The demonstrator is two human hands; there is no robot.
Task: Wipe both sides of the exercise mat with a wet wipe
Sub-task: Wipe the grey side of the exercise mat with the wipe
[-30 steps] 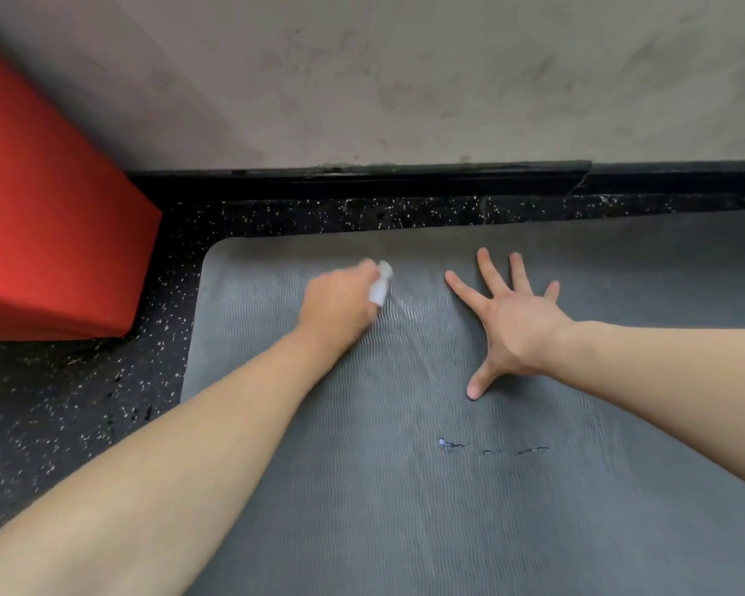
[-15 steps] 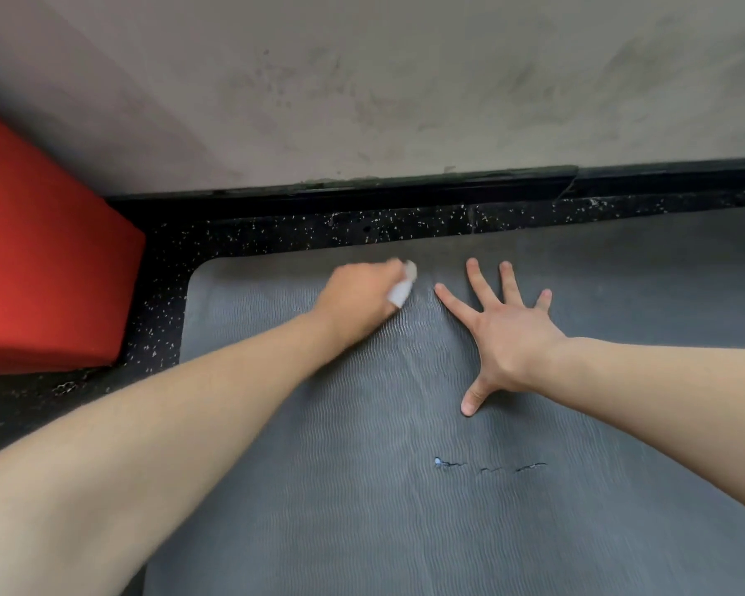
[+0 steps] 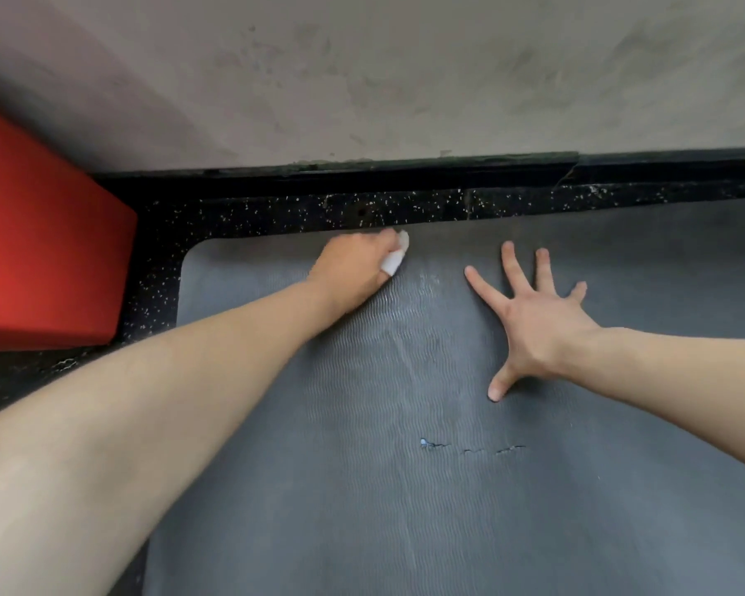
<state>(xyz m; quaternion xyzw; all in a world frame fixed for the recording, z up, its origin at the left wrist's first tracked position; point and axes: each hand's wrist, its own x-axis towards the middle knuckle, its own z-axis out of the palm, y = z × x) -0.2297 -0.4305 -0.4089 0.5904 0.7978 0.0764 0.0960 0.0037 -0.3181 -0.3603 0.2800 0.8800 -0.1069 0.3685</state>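
Observation:
A grey ribbed exercise mat (image 3: 405,509) lies flat on the floor and fills most of the view. My left hand (image 3: 353,268) grips a white wet wipe (image 3: 394,258) and holds it down on the mat close to its far edge. A faint wet streak runs down the mat below the wipe. My right hand (image 3: 534,320) lies flat on the mat with fingers spread, to the right of the left hand. A small row of tears (image 3: 469,447) marks the mat nearer to me.
A red padded block (image 3: 39,251) stands on the floor at the left, just beyond the mat's corner. Black speckled rubber flooring (image 3: 276,212) borders the mat. A black skirting strip (image 3: 405,172) and a grey wall (image 3: 405,71) run along the far side.
My left hand has slid the wipe away from me, up to the mat's far edge and slightly right. My right hand stays pressed flat in about the same spot.

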